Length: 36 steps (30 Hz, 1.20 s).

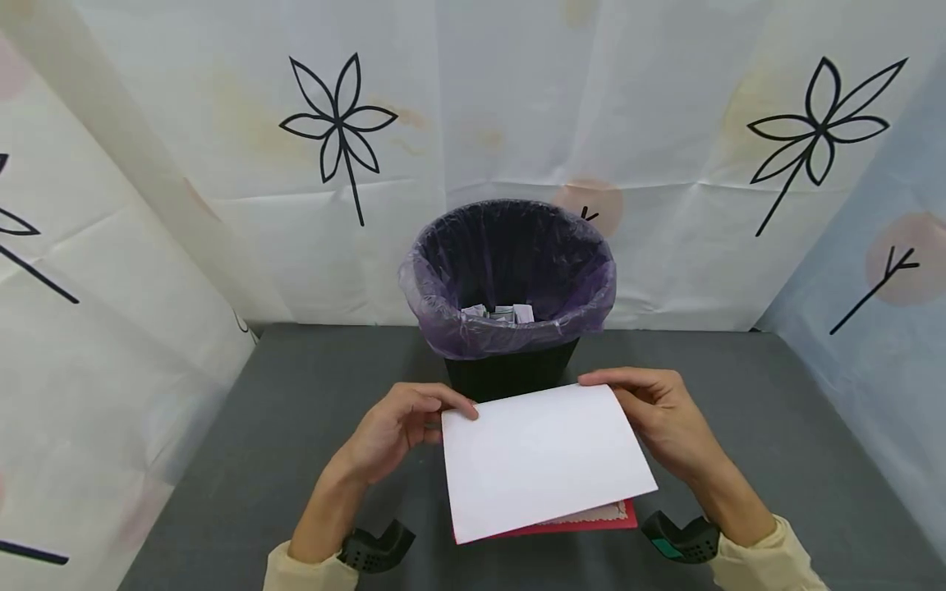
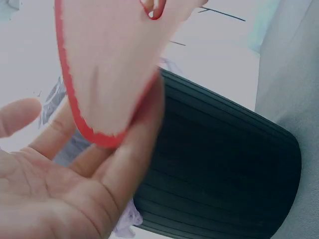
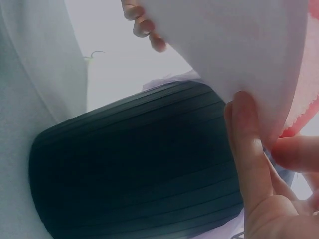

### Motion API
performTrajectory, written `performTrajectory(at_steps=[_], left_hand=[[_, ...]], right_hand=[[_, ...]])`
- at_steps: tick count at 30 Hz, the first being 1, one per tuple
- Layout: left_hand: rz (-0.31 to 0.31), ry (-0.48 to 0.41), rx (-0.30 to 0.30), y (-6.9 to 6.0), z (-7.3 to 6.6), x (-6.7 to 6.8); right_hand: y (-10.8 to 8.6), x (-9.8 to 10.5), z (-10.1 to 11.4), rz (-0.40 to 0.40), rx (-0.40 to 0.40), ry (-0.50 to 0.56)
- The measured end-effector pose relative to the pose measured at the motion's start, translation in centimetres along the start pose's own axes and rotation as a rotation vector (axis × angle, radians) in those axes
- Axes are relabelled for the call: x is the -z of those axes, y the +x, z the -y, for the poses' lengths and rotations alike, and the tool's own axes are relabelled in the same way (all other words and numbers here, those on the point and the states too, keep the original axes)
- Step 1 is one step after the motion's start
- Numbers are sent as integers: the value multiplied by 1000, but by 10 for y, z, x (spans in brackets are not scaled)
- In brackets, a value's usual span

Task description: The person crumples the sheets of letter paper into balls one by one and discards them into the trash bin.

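A folded card [image 1: 547, 460] is held in front of the bin, its white face up. Below its near edge shows a red-bordered, pale pink layer [image 1: 628, 515]. My left hand [image 1: 395, 431] holds the upper left corner, one fingertip over the white face. In the left wrist view, fingers [image 2: 142, 129] bend against the card's red-edged side [image 2: 107, 74]. At the upper right corner, my right hand [image 1: 658, 419] pinches the card; its thumb and a finger [image 3: 244, 117] lie at the corner in the right wrist view.
A black bin [image 1: 510, 369] with a purple liner bag [image 1: 443, 324] stands behind the card on the dark grey table [image 1: 296, 427]. Small whitish pieces [image 1: 521, 313] lie inside it. White cloth printed with flowers [image 1: 251, 263] encloses the back and sides.
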<state>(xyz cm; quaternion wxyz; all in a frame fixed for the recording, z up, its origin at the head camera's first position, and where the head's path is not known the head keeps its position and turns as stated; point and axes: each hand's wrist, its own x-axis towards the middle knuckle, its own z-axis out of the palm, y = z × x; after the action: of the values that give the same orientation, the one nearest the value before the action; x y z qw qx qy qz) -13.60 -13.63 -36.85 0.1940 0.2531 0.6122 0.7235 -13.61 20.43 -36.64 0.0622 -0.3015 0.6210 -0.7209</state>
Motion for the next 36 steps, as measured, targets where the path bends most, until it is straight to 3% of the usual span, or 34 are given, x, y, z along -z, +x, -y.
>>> performTrajectory(at_steps=[6,11,17,19,24,30,33,36], left_hand=[[-103,312,69,5,-1,-16],[-106,388,103,10,1,-22],[2,346,92,14,4,-25],[4,335,70,15,6,-26],[-71,257,35,15,10,-30],[-195,94,-32,15,15,-36],[-272,18,-62,15,15,-39],[-333,-43,-74,15,16,-42]], right_hand=[[2,-2,3,21,-14,-48],[2,-6,8,12,-47,-105],[3,-11,14,-49,-74,-136],[2,-10,15,-44,-80,-93],[2,-6,15,16,-25,51],[3,-8,13,92,134,131],[2,-15,13,33,147,36],[1,-25,14,-87,88,-106]])
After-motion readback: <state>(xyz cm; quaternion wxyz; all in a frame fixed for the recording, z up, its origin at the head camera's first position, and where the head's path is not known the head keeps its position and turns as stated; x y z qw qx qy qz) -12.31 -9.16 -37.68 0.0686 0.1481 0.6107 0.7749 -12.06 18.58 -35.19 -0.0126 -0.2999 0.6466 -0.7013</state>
